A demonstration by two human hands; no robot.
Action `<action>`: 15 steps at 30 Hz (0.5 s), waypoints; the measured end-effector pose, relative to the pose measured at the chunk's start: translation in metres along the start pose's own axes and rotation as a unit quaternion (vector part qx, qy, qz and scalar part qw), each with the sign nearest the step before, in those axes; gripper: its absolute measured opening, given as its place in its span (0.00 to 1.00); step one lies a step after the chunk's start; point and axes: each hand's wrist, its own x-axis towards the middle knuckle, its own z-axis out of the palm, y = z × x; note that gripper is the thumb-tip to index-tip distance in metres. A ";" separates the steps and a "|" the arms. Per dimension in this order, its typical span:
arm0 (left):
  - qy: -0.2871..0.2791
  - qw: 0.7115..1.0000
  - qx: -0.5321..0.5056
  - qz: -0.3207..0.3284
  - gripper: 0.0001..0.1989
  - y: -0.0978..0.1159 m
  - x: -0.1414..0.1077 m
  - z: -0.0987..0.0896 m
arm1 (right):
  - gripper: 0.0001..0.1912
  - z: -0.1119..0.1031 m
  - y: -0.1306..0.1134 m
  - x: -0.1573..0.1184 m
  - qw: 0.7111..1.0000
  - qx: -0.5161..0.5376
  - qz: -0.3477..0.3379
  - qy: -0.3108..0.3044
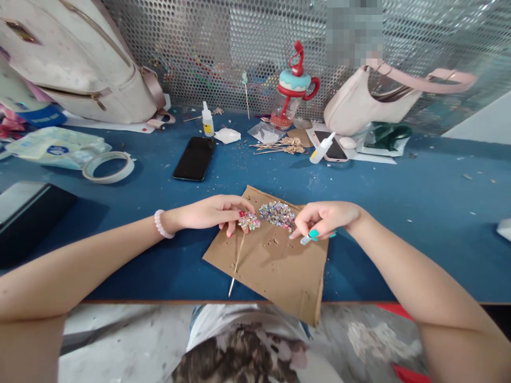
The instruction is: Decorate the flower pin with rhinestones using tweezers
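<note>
My left hand [222,211], with a pale beaded bracelet at the wrist, closes its fingers on the head of a thin stick ornament [249,221] covered in colourful sparkly bits. The bare stick slants down toward the table's front edge. Beside it, a loose pile of multicoloured sparkly bits [276,213] lies on a brown cardboard sheet [279,266]. Just right of that pile, my right hand [325,218] is closed on a small whitish translucent piece [306,240], mostly hidden by the fingers. Its index fingertip is low by the cardboard.
Behind the cardboard are a black phone [194,159], two glue bottles [207,120], a bundle of gold-coloured sticks [285,145] and a lidded cup [293,96]. A tape roll [109,167] lies left. Bags [99,64] stand against the perforated metal wall [199,48].
</note>
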 end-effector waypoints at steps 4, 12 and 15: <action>-0.002 1.000 -0.002 0.001 0.13 0.000 0.000 0.000 | 0.10 -0.003 0.001 -0.001 1.000 0.030 -0.002 -0.001; -0.004 1.000 -0.006 0.002 0.12 0.002 0.000 0.001 | 0.09 -0.005 0.004 -0.004 0.998 0.055 -0.024 0.014; -0.004 1.000 -0.005 0.003 0.13 0.001 0.000 0.000 | 0.10 -0.003 0.001 -0.005 0.998 0.056 -0.028 0.006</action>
